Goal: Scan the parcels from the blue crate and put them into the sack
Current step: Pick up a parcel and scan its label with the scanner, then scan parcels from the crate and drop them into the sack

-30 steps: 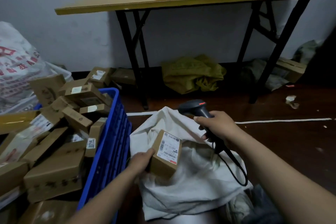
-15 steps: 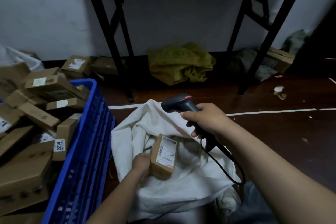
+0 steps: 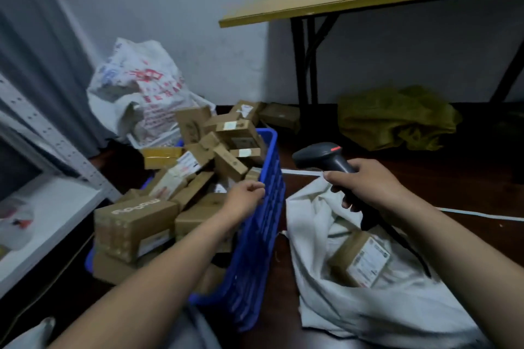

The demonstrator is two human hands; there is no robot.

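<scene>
The blue crate [image 3: 263, 224] on the left holds several brown cardboard parcels [image 3: 136, 221] piled loosely. My left hand [image 3: 245, 197] hovers over the crate's right rim, fingers loosely curled, holding nothing. To the right the white sack [image 3: 326, 286] lies open on the floor. A labelled brown parcel [image 3: 358, 259] rests inside it. My right hand [image 3: 365, 183] grips the handle of a dark barcode scanner [image 3: 320, 156] above the sack's mouth, its head pointing left and its cable trailing down over the sack.
A white printed bag [image 3: 141, 88] stands behind the crate against the wall. A wooden table [image 3: 354, 0] with black legs carries boxes at the back right. An olive sack [image 3: 394, 119] lies under it. A grey shelf rack [image 3: 51, 207] stands at the left.
My left hand let go of the labelled parcel, which now lies in the sack, and moved left over the crate. The view swung left. My right hand still grips the scanner.
</scene>
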